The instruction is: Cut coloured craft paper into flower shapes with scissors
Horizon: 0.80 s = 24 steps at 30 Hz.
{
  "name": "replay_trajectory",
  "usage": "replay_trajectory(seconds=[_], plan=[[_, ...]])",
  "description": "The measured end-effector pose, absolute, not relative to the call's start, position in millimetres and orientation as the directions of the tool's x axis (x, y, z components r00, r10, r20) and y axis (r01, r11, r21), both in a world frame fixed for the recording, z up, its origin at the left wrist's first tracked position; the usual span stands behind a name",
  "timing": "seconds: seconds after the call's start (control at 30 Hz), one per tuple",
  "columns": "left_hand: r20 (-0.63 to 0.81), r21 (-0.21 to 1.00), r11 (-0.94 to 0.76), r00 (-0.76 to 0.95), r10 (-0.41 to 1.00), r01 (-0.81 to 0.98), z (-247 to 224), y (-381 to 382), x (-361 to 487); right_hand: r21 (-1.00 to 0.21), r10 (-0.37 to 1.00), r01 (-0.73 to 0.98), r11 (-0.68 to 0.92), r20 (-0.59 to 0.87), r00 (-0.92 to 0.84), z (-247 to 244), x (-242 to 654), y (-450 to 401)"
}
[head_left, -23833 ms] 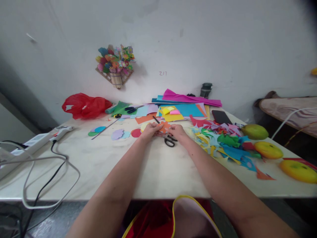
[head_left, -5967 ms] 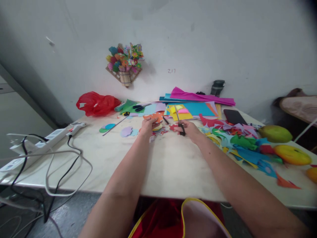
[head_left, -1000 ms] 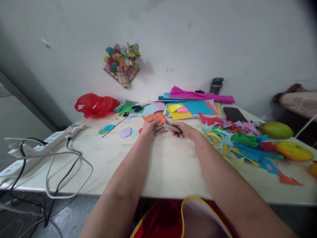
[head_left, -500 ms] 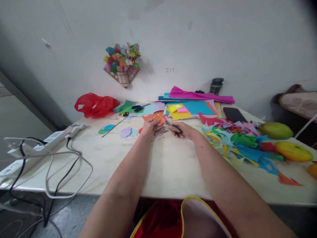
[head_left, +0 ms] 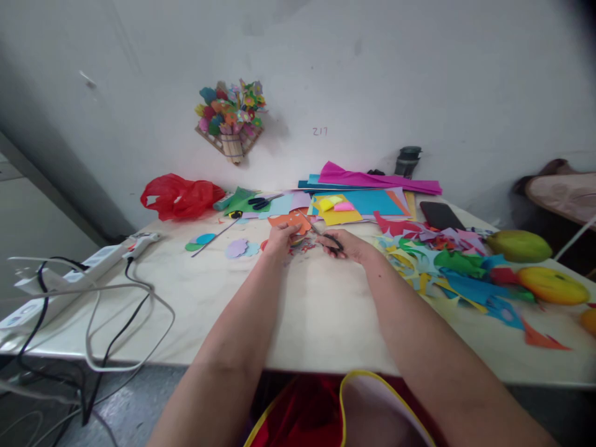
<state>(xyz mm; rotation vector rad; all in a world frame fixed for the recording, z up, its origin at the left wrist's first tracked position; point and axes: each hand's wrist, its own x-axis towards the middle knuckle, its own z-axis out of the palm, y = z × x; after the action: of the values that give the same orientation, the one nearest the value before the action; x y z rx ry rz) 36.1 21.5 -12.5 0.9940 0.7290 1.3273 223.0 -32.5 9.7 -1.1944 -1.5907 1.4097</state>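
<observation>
Well, the orange paper (head_left: 285, 220) sits just beyond the left hand (head_left: 280, 238), its fingers pinched on the near edge. The right hand (head_left: 348, 242) curls its fingers round the handles of the scissors (head_left: 333, 239), blades meeting the paper's right side; their gap I cannot tell. Small scraps (head_left: 305, 246) between the hands look blurred, partly hidden.

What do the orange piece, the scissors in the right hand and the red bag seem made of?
Orange piece: probably matte paper, thin and flat. Scissors: likely dark plastic handles; blades probably metal, thin and grey. Red bag: likely glossy plastic film, crumpled and slightly translucent.
</observation>
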Motion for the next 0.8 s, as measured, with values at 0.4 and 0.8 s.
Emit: replay_trajectory(seconds=[0.4,0.8], plan=[[0.133,0.896,-0.055,0.149,0.98,-0.441,-12.8,22.2,34.4,-0.98,0.938,0.197,-0.024,-0.09,-0.336,11.2,222.8,-34.1],[0.131,0.89,-0.049,0.151,0.98,-0.453,-11.5,20.8,33.4,-0.983,0.943,0.179,-0.045,-0.101,-0.317,19.3,217.2,-40.4]])
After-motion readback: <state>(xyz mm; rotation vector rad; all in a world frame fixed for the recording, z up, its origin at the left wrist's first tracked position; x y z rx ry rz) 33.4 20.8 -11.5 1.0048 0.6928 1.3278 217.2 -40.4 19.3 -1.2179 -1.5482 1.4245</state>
